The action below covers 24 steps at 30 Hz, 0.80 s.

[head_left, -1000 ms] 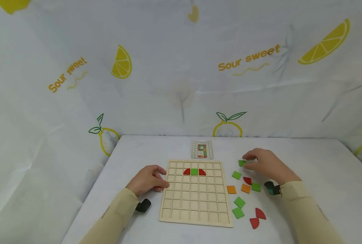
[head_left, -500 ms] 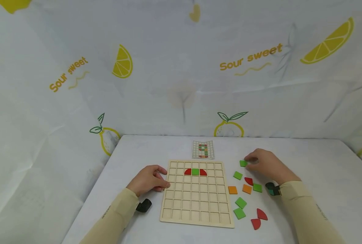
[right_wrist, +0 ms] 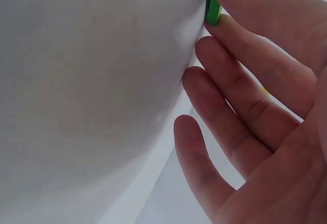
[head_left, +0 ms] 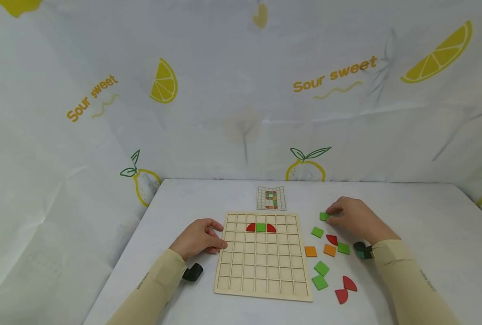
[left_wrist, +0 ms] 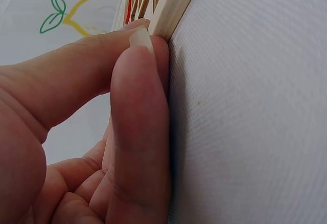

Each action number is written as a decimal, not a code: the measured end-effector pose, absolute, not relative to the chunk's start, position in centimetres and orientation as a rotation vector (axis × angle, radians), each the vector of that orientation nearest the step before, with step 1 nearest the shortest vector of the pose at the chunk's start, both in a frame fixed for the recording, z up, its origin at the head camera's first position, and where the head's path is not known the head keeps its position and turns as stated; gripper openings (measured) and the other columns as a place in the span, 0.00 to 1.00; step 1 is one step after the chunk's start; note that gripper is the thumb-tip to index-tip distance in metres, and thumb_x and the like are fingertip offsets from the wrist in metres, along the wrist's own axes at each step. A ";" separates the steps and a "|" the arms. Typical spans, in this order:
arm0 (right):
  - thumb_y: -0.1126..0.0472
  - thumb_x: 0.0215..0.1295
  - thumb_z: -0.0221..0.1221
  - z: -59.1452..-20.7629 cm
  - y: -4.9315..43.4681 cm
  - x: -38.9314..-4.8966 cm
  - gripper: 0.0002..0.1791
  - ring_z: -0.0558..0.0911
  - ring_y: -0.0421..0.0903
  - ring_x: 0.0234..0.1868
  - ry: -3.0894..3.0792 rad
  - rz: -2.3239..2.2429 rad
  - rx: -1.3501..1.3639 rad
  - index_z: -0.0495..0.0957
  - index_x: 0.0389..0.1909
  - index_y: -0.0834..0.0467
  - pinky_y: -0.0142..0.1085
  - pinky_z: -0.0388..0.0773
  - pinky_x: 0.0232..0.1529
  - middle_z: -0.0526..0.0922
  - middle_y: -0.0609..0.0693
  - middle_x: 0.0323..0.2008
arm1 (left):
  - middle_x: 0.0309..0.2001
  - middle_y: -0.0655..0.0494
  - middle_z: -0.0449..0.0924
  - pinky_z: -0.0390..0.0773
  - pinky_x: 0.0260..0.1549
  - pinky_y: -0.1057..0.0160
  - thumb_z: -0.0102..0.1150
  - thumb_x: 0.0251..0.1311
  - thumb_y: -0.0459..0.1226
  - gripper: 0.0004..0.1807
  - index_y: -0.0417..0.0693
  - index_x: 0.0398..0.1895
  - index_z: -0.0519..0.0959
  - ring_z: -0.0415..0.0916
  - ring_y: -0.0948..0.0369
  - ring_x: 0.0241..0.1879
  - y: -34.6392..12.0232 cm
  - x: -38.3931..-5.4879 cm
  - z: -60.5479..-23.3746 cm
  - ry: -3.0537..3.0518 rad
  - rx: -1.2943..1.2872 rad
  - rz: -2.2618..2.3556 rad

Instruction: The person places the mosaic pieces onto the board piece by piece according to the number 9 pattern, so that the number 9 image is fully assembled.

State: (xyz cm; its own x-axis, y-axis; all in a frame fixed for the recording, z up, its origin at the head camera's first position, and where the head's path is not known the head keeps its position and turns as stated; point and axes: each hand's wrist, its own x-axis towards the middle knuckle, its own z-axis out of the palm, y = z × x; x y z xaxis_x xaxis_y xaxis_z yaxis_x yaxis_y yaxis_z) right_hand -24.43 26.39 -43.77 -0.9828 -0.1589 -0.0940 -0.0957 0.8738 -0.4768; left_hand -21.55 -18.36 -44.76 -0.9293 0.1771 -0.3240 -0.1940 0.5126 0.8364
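My left hand [head_left: 200,237] is at the left edge of a pale wooden grid board [head_left: 261,271], thumb and fingertips gripping that edge; the left wrist view shows the thumb against the board's side. On the board's second row, a green square [head_left: 260,227] lies between two red quarter-round tiles, the left red tile [head_left: 250,227] and the right red tile [head_left: 271,228]. Right of the board, my right hand [head_left: 356,220] pinches a green square tile [head_left: 324,216] between thumb and index finger, low at the table. In the right wrist view its other fingers are spread loosely.
Behind the board lies a pattern card [head_left: 271,198] with a coloured figure. Loose tiles lie right of the board: several green squares [head_left: 321,268], an orange square [head_left: 311,251], another orange square [head_left: 329,250] and red quarter-rounds [head_left: 349,283]. A printed cloth wall [head_left: 208,135] stands behind the table.
My right thumb and index finger have closed on the far green tile, which has hardly moved. The left hand stays at the board's edge. The whole view has shifted slightly.
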 end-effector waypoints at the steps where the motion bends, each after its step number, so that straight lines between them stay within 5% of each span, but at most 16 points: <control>1: 0.59 0.67 0.73 -43.7 26.3 -24.4 0.17 0.83 0.58 0.52 2.913 -0.734 -0.202 0.88 0.53 0.64 0.60 0.84 0.60 0.88 0.59 0.49 | 0.33 0.52 0.82 0.87 0.32 0.65 0.85 0.52 0.37 0.28 0.46 0.55 0.83 0.84 0.62 0.26 -18.4 -21.5 -44.8 2.389 -0.013 1.389; 24: 0.52 0.69 0.73 -42.2 19.7 -23.3 0.15 0.84 0.49 0.51 2.870 -0.746 -0.318 0.89 0.51 0.54 0.52 0.85 0.59 0.88 0.49 0.51 | 0.33 0.52 0.82 0.88 0.32 0.65 0.85 0.52 0.36 0.28 0.45 0.55 0.82 0.85 0.62 0.27 -18.3 -21.5 -44.6 2.367 -0.018 1.412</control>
State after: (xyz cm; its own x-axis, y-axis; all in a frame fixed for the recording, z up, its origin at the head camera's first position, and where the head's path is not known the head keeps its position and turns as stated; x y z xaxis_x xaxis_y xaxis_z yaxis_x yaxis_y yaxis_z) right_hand -23.33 19.69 -42.18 -0.9648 -0.2435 -0.0997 -0.1642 0.8531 -0.4952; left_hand -21.51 -18.35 -44.64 -0.9265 0.1817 -0.3294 -0.2035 0.4944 0.8451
